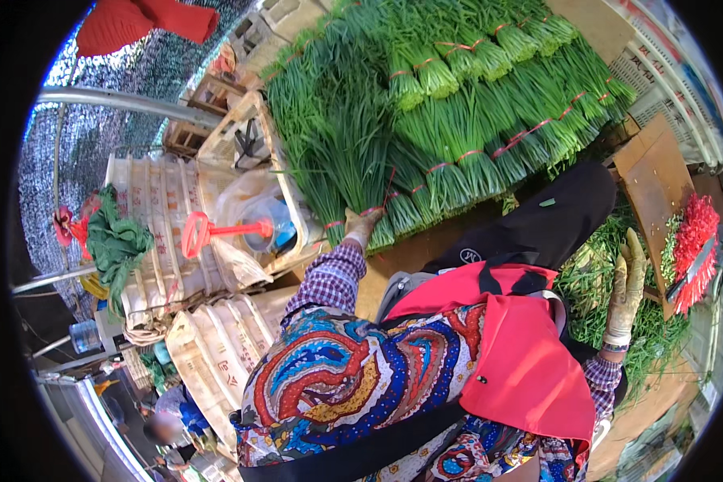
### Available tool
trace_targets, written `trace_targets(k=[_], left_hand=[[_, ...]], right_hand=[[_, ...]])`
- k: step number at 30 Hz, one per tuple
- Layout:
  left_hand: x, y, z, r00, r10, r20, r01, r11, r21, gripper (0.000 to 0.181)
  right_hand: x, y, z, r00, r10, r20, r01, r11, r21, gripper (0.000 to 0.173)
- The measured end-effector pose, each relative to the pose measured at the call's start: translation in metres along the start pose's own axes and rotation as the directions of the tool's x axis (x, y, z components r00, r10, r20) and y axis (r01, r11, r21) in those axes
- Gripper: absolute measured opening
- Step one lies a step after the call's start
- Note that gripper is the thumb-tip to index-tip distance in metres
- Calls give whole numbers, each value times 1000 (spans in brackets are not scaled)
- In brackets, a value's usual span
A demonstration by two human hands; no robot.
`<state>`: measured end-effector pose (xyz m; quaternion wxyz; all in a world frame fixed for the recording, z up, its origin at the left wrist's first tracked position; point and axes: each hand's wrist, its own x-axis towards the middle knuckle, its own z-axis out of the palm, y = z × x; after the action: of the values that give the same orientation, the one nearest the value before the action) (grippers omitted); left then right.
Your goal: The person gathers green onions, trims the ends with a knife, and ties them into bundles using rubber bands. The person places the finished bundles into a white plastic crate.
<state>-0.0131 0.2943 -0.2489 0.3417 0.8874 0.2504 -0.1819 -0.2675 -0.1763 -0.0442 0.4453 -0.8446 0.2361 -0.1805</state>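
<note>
My gloved left hand (pixel 361 228) is closed around the tied base of a bundle of long green leafy vegetables, like garlic chives (pixel 355 162), at the lower left of a large stack. Red ties band the bundles. More chive bundles (pixel 476 162) lie side by side to its right, with paler-stemmed bundles (pixel 437 78) above them. My gloved right hand (pixel 628 283) is at the right, fingers extended and nothing seen in it, over a heap of loose green leaves (pixel 596 259).
A wooden board (pixel 657 175) holds a bunch of red ties (pixel 696 247) and a knife (pixel 693 268) at the right. Plastic crates (pixel 169 211) stand at the left, one with a red-handled tool (pixel 229 229). Another person (pixel 172 422) is at the lower left.
</note>
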Motion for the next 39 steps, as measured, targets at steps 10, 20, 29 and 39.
trace_targets(k=[10, 20, 29, 39], left_hand=[[-21, 56, 3, 958, 84, -276, 71, 858, 509, 119], [-60, 312, 161, 312, 945, 102, -861, 326, -391, 36], [-351, 459, 428, -272, 585, 764, -484, 603, -634, 25], [-410, 447, 522, -96, 715, 692, -932, 179, -314, 17]], right_hand=[[-57, 39, -36, 979, 68, -193, -101, 982, -162, 48], [-90, 112, -61, 916, 125, -381, -246, 925, -290, 49], [-103, 136, -58, 917, 298, -264, -368, 887, -280, 52], [-105, 137, -71, 894, 374, -247, -425, 883, -200, 50]])
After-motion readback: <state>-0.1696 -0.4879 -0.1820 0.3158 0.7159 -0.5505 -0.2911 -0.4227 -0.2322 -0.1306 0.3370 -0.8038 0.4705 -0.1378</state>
